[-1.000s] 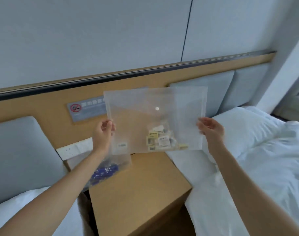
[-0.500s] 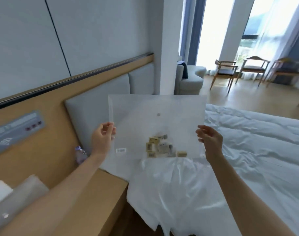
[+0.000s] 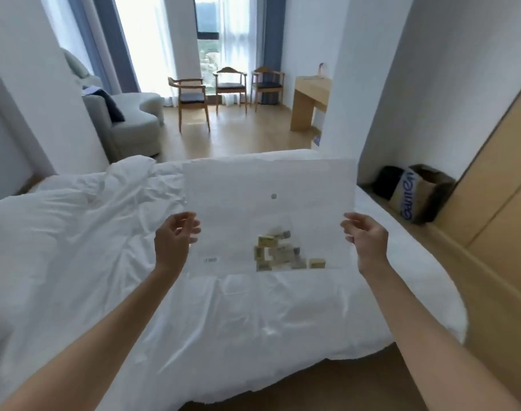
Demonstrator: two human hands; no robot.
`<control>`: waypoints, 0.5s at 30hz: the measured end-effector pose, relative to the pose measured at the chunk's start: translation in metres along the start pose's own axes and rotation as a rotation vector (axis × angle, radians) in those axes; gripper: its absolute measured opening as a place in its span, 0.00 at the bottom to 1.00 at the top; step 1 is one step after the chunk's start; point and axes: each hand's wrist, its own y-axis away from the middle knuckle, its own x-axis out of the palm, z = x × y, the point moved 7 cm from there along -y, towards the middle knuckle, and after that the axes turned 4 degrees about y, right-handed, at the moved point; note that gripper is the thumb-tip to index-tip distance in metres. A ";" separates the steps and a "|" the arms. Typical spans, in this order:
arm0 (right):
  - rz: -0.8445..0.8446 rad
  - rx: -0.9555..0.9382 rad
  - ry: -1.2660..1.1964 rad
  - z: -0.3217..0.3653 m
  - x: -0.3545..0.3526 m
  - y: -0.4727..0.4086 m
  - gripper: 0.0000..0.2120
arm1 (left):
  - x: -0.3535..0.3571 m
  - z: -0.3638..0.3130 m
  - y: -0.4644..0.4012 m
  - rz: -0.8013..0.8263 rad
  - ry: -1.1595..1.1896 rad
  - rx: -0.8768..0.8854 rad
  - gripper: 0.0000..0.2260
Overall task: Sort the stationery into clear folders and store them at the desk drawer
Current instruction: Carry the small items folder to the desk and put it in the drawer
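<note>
Clear folder (image 3: pixel 268 215): held upright in the air above the bed (image 3: pixel 90 232), over the part near its right edge; it touches nothing but the two hands. A round snap button (image 3: pixel 273 196) sits in its upper middle, and a small label (image 3: pixel 211 260) near its lower left corner.
Erasers (image 3: pixel 280 253): a heap of small wrapped blocks (they look like erasers, the print is too blurred to read) lying inside the folder at its bottom, toward the lower right corner.
Left hand (image 3: pixel 174 240): at the left edge of the folder, fingers (image 3: pixel 191 225) curled and pinching that edge.
Right hand (image 3: pixel 367 237): at the right edge of the folder, thumb and fingers curled around that edge, gripping it.
Bed: covered with a wrinkled white duvet, under both forearms.
Paper bag (image 3: pixel 416 197): brown with blue letters, on the floor near the wall, beyond the right edge of the bed.
Wooden desk (image 3: pixel 308 99): far back at the right wall, well apart from the folder.
Chairs (image 3: pixel 232 84): three wooden armchairs in front of the window.
Sofa (image 3: pixel 128 120): light grey, far left, with a dark cushion on it.
</note>
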 end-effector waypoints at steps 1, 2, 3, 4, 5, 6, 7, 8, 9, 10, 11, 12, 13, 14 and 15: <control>-0.076 0.008 0.010 -0.004 -0.036 -0.010 0.08 | 0.042 0.006 -0.003 0.077 0.013 -0.014 0.04; -0.142 0.013 0.020 -0.007 -0.065 -0.017 0.08 | 0.076 0.012 -0.005 0.140 0.022 -0.027 0.05; -0.210 0.019 0.030 -0.011 -0.096 -0.023 0.09 | 0.114 0.019 -0.005 0.207 0.029 -0.041 0.05; -0.269 0.024 0.040 -0.016 -0.123 -0.026 0.09 | 0.147 0.026 -0.004 0.263 0.034 -0.056 0.05; -0.315 0.038 0.044 -0.022 -0.144 -0.028 0.08 | 0.175 0.032 -0.003 0.309 0.039 -0.066 0.05; -0.369 0.050 0.045 -0.028 -0.170 -0.032 0.08 | 0.208 0.039 -0.001 0.364 0.045 -0.083 0.05; -0.413 0.065 0.046 -0.034 -0.191 -0.036 0.07 | 0.238 0.046 0.000 0.411 0.053 -0.097 0.05; -0.457 0.076 0.042 -0.039 -0.212 -0.042 0.06 | 0.272 0.053 0.000 0.465 0.064 -0.107 0.05; -0.493 0.086 0.034 -0.042 -0.230 -0.048 0.06 | 0.301 0.058 0.000 0.512 0.073 -0.118 0.05; -0.525 0.094 0.025 -0.044 -0.244 -0.054 0.06 | 0.327 0.061 0.000 0.548 0.081 -0.122 0.04; -0.570 0.099 0.024 -0.045 -0.262 -0.063 0.07 | 0.357 0.065 0.001 0.589 0.088 -0.133 0.03; -0.611 0.106 0.030 -0.046 -0.276 -0.070 0.08 | 0.382 0.066 0.002 0.618 0.090 -0.141 0.03; -0.651 0.109 0.029 -0.044 -0.291 -0.079 0.09 | 0.410 0.068 0.002 0.644 0.095 -0.148 0.03; -0.683 0.112 0.025 -0.041 -0.303 -0.087 0.10 | 0.435 0.070 0.001 0.661 0.096 -0.156 0.03; -0.707 0.112 0.018 -0.039 -0.315 -0.094 0.10 | 0.458 0.071 0.001 0.675 0.097 -0.158 0.03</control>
